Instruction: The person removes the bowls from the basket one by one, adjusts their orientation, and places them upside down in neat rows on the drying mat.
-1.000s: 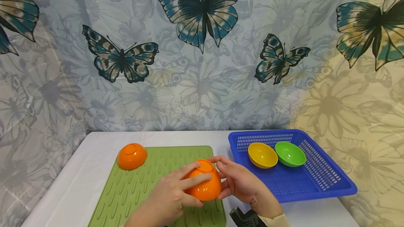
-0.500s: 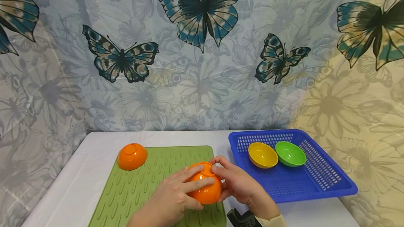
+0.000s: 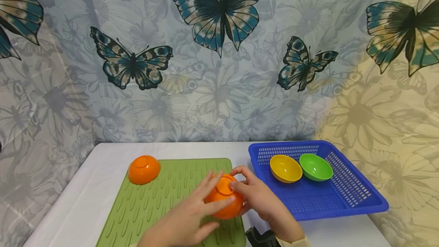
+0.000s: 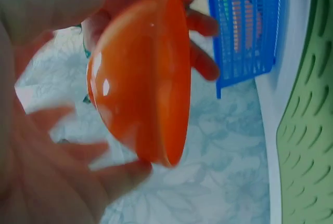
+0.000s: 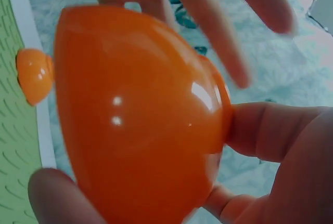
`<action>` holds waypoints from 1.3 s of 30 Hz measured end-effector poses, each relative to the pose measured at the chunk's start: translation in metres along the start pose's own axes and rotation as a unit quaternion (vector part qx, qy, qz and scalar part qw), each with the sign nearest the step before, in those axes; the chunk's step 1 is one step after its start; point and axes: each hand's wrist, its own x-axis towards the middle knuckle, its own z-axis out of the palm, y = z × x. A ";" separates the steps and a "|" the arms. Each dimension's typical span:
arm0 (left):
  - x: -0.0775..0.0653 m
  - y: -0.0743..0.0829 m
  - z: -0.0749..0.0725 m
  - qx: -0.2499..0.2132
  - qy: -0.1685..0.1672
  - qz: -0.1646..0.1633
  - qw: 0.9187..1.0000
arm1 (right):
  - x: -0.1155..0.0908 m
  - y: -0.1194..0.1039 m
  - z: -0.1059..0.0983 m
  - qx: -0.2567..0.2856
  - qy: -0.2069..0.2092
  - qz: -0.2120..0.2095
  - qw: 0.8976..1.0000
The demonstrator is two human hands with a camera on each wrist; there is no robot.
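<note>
An orange bowl [image 3: 222, 195] is held upside down above the front right of the green drying mat [image 3: 151, 197]. My right hand [image 3: 262, 199] pinches it from the right, thumb at the foot ring and other fingers toward the rim. On its left is my left hand [image 3: 185, 216], with fingers stretched out and spread. In the left wrist view, one left fingertip meets the lower rim of the bowl [image 4: 138, 83], while the thumb stands apart from it. Another orange bowl [image 3: 144, 170] rests upside down on the mat's far left corner.
At the right stands a blue plastic basket [image 3: 319, 200] with perforated walls. Inside it, a yellow bowl [image 3: 285, 169] and a green bowl [image 3: 316, 168] lie facing up, side by side. Behind the white table [image 3: 192, 150] hangs a butterfly-patterned cloth [image 3: 219, 117].
My left fingers have lifted and spread away from the held bowl. That bowl has turned slightly, its base now showing more, while my right thumb has moved onto the foot ring.
</note>
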 end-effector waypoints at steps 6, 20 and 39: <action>0.000 0.002 0.003 -0.049 0.012 -0.150 0.987 | 0.000 -0.004 0.008 -0.048 0.038 -0.006 0.998; 0.005 -0.004 0.007 -0.073 0.030 -0.318 0.945 | 0.003 0.005 0.023 -0.025 0.024 -0.040 0.999; 0.034 -0.068 0.031 -0.085 0.037 -0.368 0.925 | 0.049 0.040 0.023 -0.216 0.149 -0.045 0.964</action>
